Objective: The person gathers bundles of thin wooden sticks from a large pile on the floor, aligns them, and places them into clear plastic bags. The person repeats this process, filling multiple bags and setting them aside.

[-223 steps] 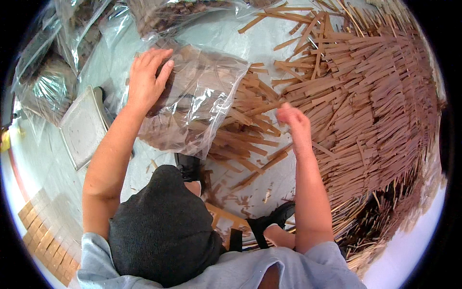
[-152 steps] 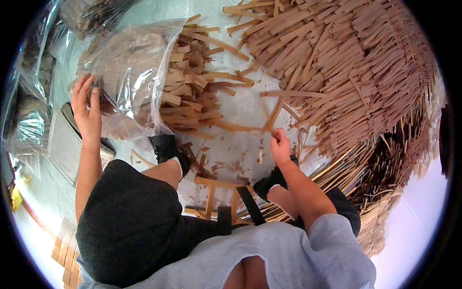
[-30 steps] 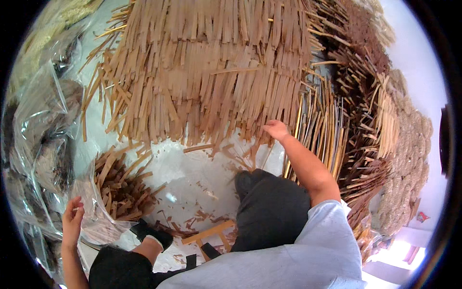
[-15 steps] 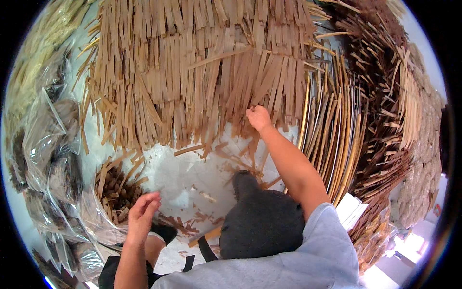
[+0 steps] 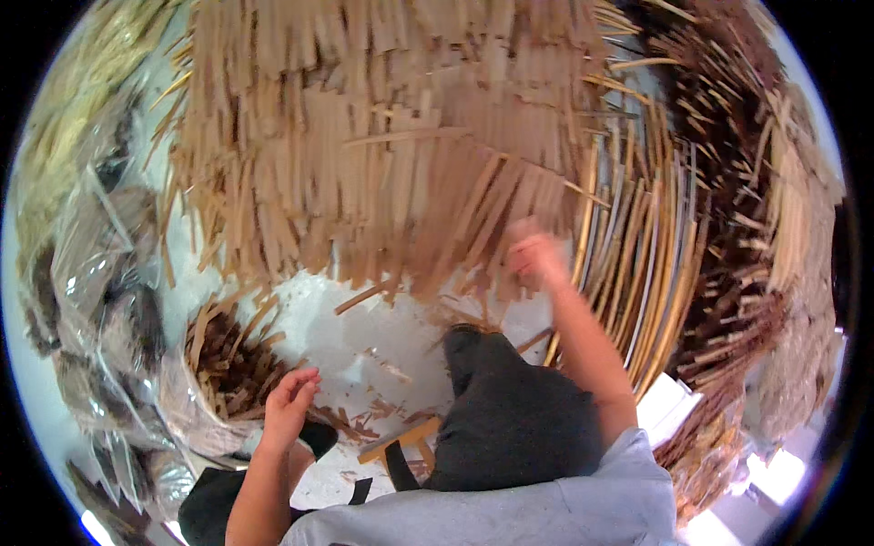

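A wide panel of flat brown strips (image 5: 300,164), layered in overlapping rows like thatch, covers the upper middle of the view. My right hand (image 5: 535,247) is over its lower right edge, smeared by motion; whether its fingers hold a strip does not show. One loose strip (image 5: 405,136) lies crosswise on the panel. My left hand (image 5: 289,405) hangs free at lower left with fingers slightly bent and apart, nothing in them. Beside it, a plastic bag (image 5: 196,428) holds a bundle of short brown strips (image 5: 228,364).
Long thin poles (image 5: 637,264) lie side by side right of the panel, with a dark pile of stalks (image 5: 719,209) beyond them. Clear plastic-wrapped bundles (image 5: 100,255) line the left. Strip scraps (image 5: 364,423) litter the pale floor (image 5: 319,318). A white box-like object (image 5: 669,409) sits at right.
My right hand has moved right and slightly down along the panel's lower edge. The strips near it have shifted. My left hand sits a little further right and lower in the view.
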Action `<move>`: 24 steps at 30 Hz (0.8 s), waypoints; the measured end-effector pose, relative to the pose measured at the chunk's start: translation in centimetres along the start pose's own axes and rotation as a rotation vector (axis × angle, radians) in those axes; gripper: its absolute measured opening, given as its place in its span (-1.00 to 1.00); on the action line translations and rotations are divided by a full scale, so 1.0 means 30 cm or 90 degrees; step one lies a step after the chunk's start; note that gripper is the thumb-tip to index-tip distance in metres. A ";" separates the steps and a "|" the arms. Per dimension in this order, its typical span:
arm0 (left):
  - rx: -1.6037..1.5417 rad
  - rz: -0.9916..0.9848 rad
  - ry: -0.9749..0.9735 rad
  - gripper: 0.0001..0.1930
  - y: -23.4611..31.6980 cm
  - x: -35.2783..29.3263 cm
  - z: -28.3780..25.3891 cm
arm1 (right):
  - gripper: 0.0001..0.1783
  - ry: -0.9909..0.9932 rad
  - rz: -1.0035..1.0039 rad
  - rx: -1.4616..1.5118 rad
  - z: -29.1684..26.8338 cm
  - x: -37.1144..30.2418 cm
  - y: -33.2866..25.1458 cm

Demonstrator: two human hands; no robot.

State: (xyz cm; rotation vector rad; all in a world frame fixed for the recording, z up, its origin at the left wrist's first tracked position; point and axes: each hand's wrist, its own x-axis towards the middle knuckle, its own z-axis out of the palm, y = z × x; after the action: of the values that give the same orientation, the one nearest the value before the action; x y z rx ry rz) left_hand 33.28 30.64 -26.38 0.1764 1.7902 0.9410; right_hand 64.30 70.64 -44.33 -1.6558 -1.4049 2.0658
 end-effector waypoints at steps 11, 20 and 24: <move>0.119 0.126 0.035 -0.76 0.107 0.243 -0.031 | -0.21 0.508 -0.260 0.091 -0.488 0.389 -0.176; 0.204 0.231 0.045 -0.78 0.213 0.377 -0.002 | -0.39 0.366 -0.246 -0.864 -0.165 0.152 -0.327; 0.385 0.418 0.105 -0.74 0.405 0.565 0.090 | -0.51 0.480 -0.420 -0.650 -0.095 0.000 -0.290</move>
State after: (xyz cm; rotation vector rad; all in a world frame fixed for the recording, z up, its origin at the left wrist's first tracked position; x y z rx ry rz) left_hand 24.54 49.19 -31.04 1.1502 2.1774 0.8311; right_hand 63.04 77.04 -37.92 -1.5556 -2.3251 0.2494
